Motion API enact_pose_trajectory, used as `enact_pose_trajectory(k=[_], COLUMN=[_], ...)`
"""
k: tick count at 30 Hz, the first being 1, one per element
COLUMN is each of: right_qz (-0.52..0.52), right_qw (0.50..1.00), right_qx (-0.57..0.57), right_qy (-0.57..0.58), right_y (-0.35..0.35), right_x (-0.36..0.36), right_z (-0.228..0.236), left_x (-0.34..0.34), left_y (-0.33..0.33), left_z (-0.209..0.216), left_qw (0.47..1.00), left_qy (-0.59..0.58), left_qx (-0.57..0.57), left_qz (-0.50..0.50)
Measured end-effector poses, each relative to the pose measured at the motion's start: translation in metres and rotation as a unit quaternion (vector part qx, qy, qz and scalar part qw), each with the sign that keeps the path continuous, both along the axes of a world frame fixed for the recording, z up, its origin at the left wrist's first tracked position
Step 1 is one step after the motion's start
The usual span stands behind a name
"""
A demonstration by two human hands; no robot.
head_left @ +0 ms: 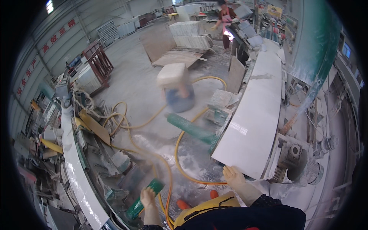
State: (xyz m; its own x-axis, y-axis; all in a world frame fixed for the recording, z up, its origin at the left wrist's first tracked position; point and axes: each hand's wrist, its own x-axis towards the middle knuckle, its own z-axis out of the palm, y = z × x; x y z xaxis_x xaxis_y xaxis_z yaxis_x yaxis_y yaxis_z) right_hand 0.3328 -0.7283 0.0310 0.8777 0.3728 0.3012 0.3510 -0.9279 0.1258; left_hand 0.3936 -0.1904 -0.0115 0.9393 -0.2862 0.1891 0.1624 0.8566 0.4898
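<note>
A long white glossy slab (253, 115) lies along the machine bed at my right. My right hand (234, 176) is at its near edge, fingers curled against the edge beside the left corner. On my left, a green roller (155, 186) slants up from the machine frame. My left hand (148, 197) rests closed on this roller, its fingers bent; the palm side is hidden. Another green roller (191, 127) sticks out from the right-hand machine's left side, beyond my right hand.
Yellow hoses (176, 153) loop over the wet floor between two machines. A second white slab (78, 172) lies on the left machine. A stool with a pale cushion (172, 74) stands ahead. A motor (295, 151) sits right of the slab. Farther off, a person in a pink apron (227, 19) stands.
</note>
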Motion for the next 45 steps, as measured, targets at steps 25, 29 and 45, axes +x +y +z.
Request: enact_pose_trajectory(k=[25, 29, 45], right_qz=[0.244, 0.187, 0.094], right_qw=[-0.257, -0.313, -0.346], right_qx=[-0.878, -0.812, -0.702], right_qy=[-0.323, -0.456, -0.615], right_y=[0.242, 0.324, 0.426], right_x=[0.117, 0.128, 0.158], right_z=[0.008, 0.031, -0.029], left_x=[-0.173, -0.175, -0.172], left_y=[0.273, 0.262, 0.276], left_z=[0.090, 0.102, 0.116], left_qw=[0.183, 0.227, 0.184], left_qy=[0.184, 0.204, 0.136], left_qx=[0.836, 0.816, 0.824], left_qz=[0.483, 0.491, 0.518])
